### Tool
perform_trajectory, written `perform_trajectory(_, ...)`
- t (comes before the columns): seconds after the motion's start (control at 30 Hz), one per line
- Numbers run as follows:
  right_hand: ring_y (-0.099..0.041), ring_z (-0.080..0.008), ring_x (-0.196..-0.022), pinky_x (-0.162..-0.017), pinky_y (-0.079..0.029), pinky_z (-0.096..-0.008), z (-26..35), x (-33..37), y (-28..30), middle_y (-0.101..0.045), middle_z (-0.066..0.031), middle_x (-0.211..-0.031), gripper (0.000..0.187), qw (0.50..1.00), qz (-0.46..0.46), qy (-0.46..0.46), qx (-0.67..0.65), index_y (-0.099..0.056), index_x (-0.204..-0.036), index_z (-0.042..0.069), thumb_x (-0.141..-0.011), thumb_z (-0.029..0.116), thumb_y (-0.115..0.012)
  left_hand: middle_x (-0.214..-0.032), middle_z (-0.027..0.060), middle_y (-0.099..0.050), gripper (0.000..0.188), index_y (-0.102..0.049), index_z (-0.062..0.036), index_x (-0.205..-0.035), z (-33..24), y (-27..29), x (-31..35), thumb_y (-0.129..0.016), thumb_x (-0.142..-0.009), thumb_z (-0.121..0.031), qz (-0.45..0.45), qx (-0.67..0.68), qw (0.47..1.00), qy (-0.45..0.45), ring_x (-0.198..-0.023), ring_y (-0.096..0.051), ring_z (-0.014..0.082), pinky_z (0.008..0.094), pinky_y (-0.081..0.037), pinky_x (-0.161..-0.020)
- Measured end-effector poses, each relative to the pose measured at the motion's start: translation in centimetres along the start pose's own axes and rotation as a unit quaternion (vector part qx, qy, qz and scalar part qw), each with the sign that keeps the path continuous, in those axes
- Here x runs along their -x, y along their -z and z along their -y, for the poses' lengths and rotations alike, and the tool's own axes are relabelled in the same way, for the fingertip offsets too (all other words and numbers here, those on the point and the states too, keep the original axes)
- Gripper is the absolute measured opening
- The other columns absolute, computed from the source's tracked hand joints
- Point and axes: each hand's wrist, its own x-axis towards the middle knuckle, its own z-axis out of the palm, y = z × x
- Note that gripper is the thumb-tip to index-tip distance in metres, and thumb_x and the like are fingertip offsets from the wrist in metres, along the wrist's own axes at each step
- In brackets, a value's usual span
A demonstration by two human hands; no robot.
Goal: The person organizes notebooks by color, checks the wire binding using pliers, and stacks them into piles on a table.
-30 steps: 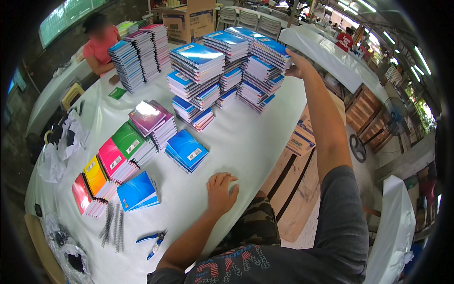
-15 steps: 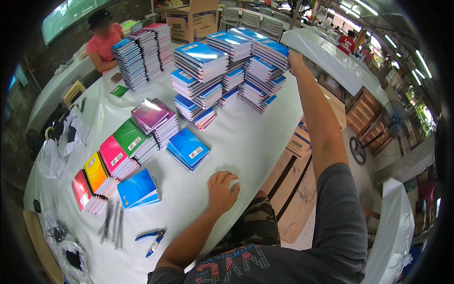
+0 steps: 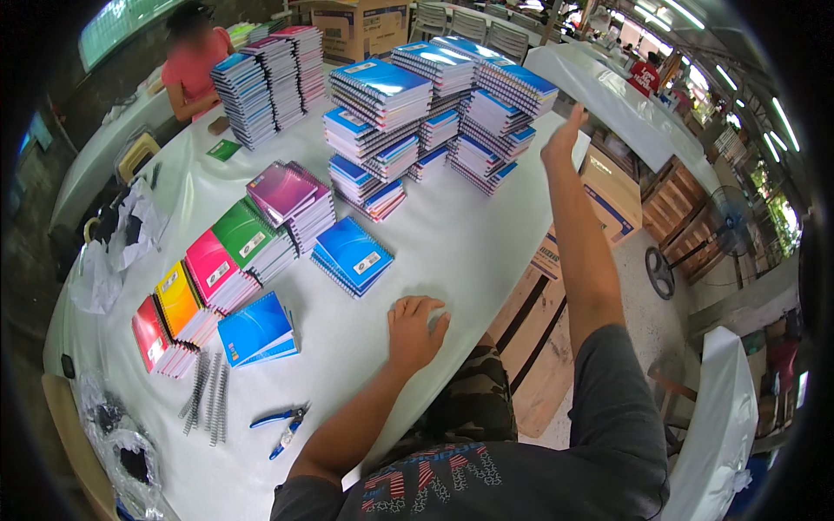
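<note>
Letting go, we now have our right hand straight, seemingly empty; the blue spiral notebooks left of it stand untouched. Our left hand lies loosely open.

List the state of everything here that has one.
Left hand: palm down, fingers loosely curled, holding nothing visible.
Right hand: raised, nothing visible in it.
Tall blue stacks: notebooks closed, piled high.
Low blue pile: closed, lying flat.
Purple notebooks: closed, stacked.
Pliers: handles spread apart.
Wire coils: loose, side by side.
Fan: upright; cannot tell if running.
</note>
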Motion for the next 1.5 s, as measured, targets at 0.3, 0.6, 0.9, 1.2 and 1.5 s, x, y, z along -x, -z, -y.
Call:
perform_trajectory(0.3,-0.033,-0.0246,-0.129,-0.104,-0.027,-0.0361,1.6,30.8,7.7,-0.032,-0.0188,-0.141,0.062,0.969,0.198,-0.130,0.073,-0.019,-0.142,0.004,-0.092,0.025,-0.049,-0.095,0.0088,-0.061,0.015,-0.062,-0.0078,-0.093,0.2,0.0,-0.2,-0.059,-0.084,-0.019,-0.022,0.032,0.999,0.021,-0.091,-0.053,0.0282,0.0382,-0.038,-0.082)
perform_trajectory(0.6,-0.042,-0.0335,-0.122,-0.100,-0.033,-0.0407,2.5,37.6,8.5,-0.044,-0.0254,-0.130,0.057,0.889,0.401,-0.107,0.194,-0.034,-0.136,0.001,-0.088,0.023,-0.055,-0.099,0.0142,-0.057,0.024,-0.057,-0.0043,-0.104,-0.1,3.5,4.9,-0.060,-0.082,-0.010,-0.027,0.139,0.987,0.071,-0.092,-0.056,0.0300,0.0359,-0.045,-0.082)
perform_trajectory(0.9,-0.039,-0.0384,-0.123,-0.101,-0.032,-0.0455,2.7,38.1,8.4,-0.053,-0.0173,-0.123,0.044,0.812,0.451,0.038,0.369,-0.054,-0.120,0.008,-0.080,0.024,-0.062,-0.097,0.0133,-0.058,0.026,-0.056,-0.0032,-0.103,0.0,13.3,14.2,-0.062,-0.078,-0.005,-0.040,0.007,0.998,0.055,-0.092,-0.056,0.0288,0.0360,-0.045,-0.082)
perform_trajectory(1.2,-0.040,-0.0383,-0.122,-0.101,-0.032,-0.0435,2.6,38.4,8.2,-0.052,-0.0177,-0.125,0.039,0.805,0.458,0.049,0.373,-0.058,-0.114,0.005,-0.078,0.018,-0.064,-0.109,0.0143,-0.055,0.040,-0.054,-0.0056,-0.110,2.7,25.2,17.2,-0.067,-0.073,-0.007,-0.159,-0.314,0.928,0.123,-0.103,-0.050,0.0327,0.0408,-0.039,-0.090)
perform_trajectory(1.5,-0.051,-0.0264,-0.113,-0.096,-0.038,-0.0368,3.0,41.2,5.6,-0.056,-0.0156,-0.118,0.034,0.842,0.461,-0.059,0.275,-0.059,-0.113,0.001,-0.082,0.015,-0.062,-0.117,0.0105,-0.051,0.037,-0.058,-0.0126,-0.112,7.7,27.3,20.6,-0.067,-0.077,-0.017,-0.197,-0.378,0.867,0.257,-0.110,-0.046,0.0297,0.0407,-0.036,-0.091)
